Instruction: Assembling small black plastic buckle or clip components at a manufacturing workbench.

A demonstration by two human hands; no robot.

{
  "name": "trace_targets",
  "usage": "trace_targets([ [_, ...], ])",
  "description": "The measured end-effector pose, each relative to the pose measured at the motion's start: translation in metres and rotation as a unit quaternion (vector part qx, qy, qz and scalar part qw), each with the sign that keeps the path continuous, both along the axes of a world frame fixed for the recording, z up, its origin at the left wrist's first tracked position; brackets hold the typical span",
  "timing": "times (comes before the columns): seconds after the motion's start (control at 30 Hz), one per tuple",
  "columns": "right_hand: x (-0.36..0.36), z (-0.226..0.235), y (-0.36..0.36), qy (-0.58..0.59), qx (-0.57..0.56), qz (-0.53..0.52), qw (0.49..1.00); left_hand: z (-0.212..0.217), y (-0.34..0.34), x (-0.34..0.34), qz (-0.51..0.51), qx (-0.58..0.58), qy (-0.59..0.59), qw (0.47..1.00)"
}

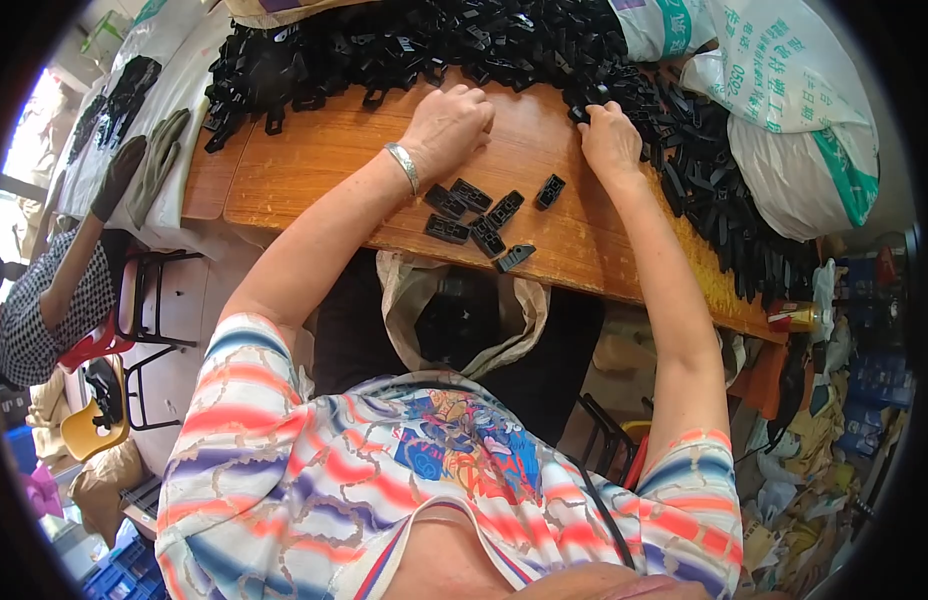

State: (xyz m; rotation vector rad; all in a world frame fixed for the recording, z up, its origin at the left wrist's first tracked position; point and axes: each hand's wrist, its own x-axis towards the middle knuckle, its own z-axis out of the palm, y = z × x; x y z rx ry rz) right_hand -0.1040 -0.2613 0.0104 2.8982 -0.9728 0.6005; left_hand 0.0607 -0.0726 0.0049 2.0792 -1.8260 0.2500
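My left hand [451,130], a silver bracelet at its wrist, is curled closed over the wooden table, just short of the pile of black plastic parts [404,60]. Whatever its fingers hold is hidden. Farther right, my right hand [612,143] reaches the pile's edge, thumb and fingers pinched on a small black plastic part [580,112]. Between my forearms, near the front edge, several black plastic blocks [486,236] lie loosely grouped. One block [550,191] sits slightly apart, toward my right arm.
Under the table's front edge [604,281] an open sack [532,325] holds dark contents. Long black parts [699,195] are heaped at right beside white-and-green plastic bags [799,180]. At left, a co-worker's gloved hands [144,170] rest by a white-covered surface [184,95].
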Motion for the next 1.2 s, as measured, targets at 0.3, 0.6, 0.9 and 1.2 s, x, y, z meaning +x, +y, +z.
trace_targets([
  [0.3, 0.008, 0.014, 0.017, 0.044, 0.139, 0.026, 0.989, -0.009, 0.017, 0.008, 0.03, -0.087, 0.161, 0.983],
  [0.6, 0.032, 0.012, 0.058, -0.093, 0.355, 0.169, 0.915, -0.022, 0.019, 0.015, 0.049, -0.083, 0.174, 0.98],
  [0.9, 0.045, -0.008, 0.07, -0.164, 0.168, 0.291, 0.928, -0.025, 0.017, 0.017, 0.062, -0.065, 0.184, 0.979],
  [1.2, 0.042, -0.007, 0.065, -0.124, 0.096, 0.316, 0.936, -0.023, 0.016, 0.018, 0.064, -0.056, 0.206, 0.975],
])
